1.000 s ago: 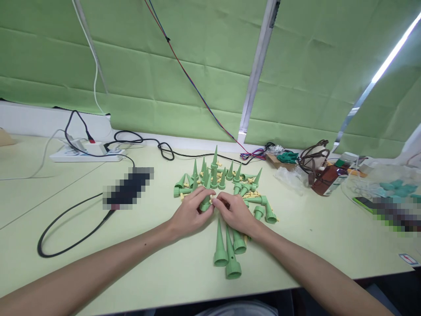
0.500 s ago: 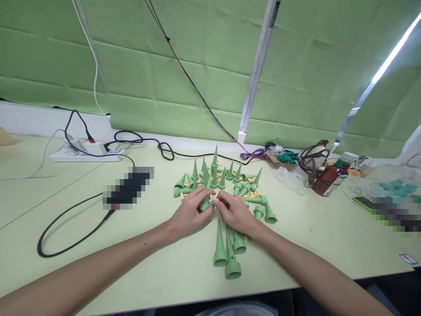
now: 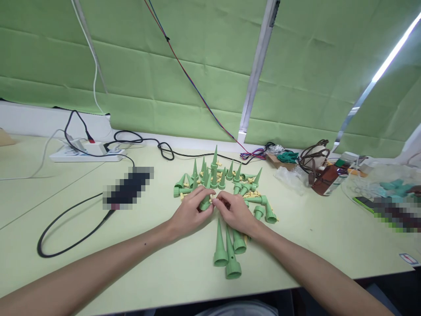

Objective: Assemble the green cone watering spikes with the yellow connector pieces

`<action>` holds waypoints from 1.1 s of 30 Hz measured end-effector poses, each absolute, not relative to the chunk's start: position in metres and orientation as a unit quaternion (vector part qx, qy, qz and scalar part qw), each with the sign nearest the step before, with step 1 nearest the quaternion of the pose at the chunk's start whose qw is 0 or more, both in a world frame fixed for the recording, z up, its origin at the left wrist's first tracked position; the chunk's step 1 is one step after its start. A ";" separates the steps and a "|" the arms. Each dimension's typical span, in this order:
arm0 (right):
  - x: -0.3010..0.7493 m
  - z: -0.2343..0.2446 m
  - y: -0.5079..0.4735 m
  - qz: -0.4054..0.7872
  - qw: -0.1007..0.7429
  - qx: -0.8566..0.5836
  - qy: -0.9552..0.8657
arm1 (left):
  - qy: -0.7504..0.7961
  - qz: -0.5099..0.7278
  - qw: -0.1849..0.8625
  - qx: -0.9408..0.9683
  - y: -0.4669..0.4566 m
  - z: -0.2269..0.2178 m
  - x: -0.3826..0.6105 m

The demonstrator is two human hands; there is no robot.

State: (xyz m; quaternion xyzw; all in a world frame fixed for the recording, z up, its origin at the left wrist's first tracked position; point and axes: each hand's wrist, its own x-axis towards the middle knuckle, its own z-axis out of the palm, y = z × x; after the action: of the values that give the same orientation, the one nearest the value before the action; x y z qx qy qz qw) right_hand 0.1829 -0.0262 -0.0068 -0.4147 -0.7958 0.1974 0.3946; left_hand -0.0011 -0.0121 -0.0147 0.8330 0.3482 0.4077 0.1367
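My left hand (image 3: 192, 210) is closed around a green plastic watering spike (image 3: 205, 202), its cone pointing up. My right hand (image 3: 235, 211) meets it at the side, thumb and fingertips pinched on a small yellow plastic valve (image 3: 212, 199) against the spike. The fingers hide most of this yellow piece. Beyond both hands stand several more green spikes (image 3: 214, 173), upright or lying, with small yellow pieces (image 3: 251, 194) scattered among them. Two loose spikes (image 3: 233, 267) lie in front of my right wrist, open ends toward me.
On the left are a dark pixelated device (image 3: 128, 188) with a looping black cable and a white power strip (image 3: 87, 153). At the right stand a brown bottle (image 3: 329, 179), a clear plastic bag (image 3: 289, 179) and a pixelated green-edged device (image 3: 394, 214). Green sheeting (image 3: 197, 66) covers the wall behind.
Both hands stay in nearly the same place. The yellow valve shows less between the fingertips now. A dark shape has come in at the far right edge near the teal items.
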 end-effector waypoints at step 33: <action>0.185 -0.005 -0.027 0.197 0.397 -0.411 -0.797 | 0.360 0.387 0.141 0.837 -0.015 -0.013 -0.001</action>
State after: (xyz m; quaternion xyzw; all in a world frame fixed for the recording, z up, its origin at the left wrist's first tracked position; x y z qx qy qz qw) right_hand 0.1846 -0.0266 -0.0053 -0.4107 -0.7971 0.1966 0.3966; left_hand -0.0012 -0.0146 -0.0133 0.8373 0.3596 0.3872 0.1405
